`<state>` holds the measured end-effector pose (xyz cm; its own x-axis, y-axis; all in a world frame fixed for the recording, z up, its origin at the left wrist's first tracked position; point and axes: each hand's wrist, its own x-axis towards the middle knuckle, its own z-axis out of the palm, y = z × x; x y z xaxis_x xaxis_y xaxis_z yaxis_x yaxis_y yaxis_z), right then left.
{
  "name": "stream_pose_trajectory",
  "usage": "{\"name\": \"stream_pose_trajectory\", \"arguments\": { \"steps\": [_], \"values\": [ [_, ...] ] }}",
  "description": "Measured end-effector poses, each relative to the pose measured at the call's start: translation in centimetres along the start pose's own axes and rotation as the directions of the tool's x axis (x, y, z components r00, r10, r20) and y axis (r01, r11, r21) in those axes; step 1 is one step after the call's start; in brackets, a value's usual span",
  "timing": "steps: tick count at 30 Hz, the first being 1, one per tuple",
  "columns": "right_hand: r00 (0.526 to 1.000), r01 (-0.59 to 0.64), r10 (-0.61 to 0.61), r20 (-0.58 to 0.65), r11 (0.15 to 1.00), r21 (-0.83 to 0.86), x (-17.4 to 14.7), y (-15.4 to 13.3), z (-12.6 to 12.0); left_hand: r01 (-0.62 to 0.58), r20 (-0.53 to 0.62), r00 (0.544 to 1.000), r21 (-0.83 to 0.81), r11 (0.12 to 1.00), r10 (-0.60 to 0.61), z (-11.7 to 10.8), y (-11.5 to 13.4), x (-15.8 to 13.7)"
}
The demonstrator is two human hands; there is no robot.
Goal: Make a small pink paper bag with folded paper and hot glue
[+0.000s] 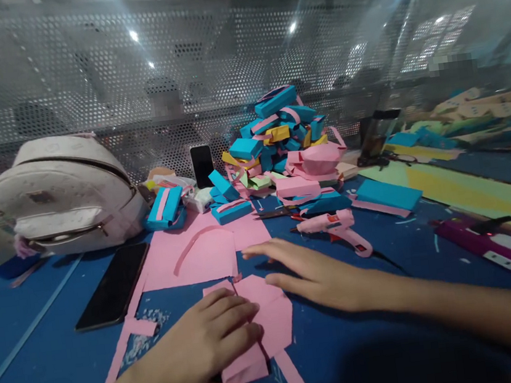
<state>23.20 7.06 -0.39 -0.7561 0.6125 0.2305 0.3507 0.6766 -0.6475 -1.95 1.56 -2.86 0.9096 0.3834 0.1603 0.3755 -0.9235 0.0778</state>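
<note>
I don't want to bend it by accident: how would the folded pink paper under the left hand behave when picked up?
The folded pink paper is probably light, since it looks like thin sheet. Its folding may stiffen it, but the flat panel beside the left hand could flex. Lying low, it seems unlikely to roll.

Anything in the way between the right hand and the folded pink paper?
Nothing visible stands between the right hand and the folded pink paper; its thumb appears at the far edge. The left hand covers part of the paper's left side, and the glue gun lies beyond the right hand.
</note>
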Motion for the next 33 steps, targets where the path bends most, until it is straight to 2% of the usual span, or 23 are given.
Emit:
{"name": "stream_pose_trajectory", "arguments": {
  "steps": [4, 8, 16, 27, 33],
  "values": [
    [0.998, 0.068, -0.068, -0.013, 0.997, 0.043, 2.1, 2.0, 3.0, 0.009, -0.022, 1.000, -0.005, 1.000, -0.009, 0.2, 0.1, 0.0],
    [0.986, 0.164, -0.163, -0.021, 0.986, 0.029, 2.7, 3.0, 4.3, 0.005, -0.029, 1.000, 0.008, 1.000, -0.004, 0.2, 0.1, 0.0],
    [0.976, 0.215, -0.213, -0.043, 0.975, 0.049, 2.5, 3.4, 4.5, 0.002, -0.045, 0.999, 0.015, 1.000, -0.001, 0.1, -0.1, 0.2],
    [0.969, 0.249, -0.247, 0.024, 0.962, -0.115, 2.5, 2.8, 4.4, -0.005, -0.065, 0.998, 0.019, 1.000, 0.006, -0.1, 0.0, 0.4],
    [0.958, 0.281, -0.286, -0.001, 0.943, -0.176, 2.4, 2.8, 4.7, -0.012, -0.043, 0.999, 0.033, 0.999, 0.014, -0.1, -0.1, 0.4]
  ]
}}
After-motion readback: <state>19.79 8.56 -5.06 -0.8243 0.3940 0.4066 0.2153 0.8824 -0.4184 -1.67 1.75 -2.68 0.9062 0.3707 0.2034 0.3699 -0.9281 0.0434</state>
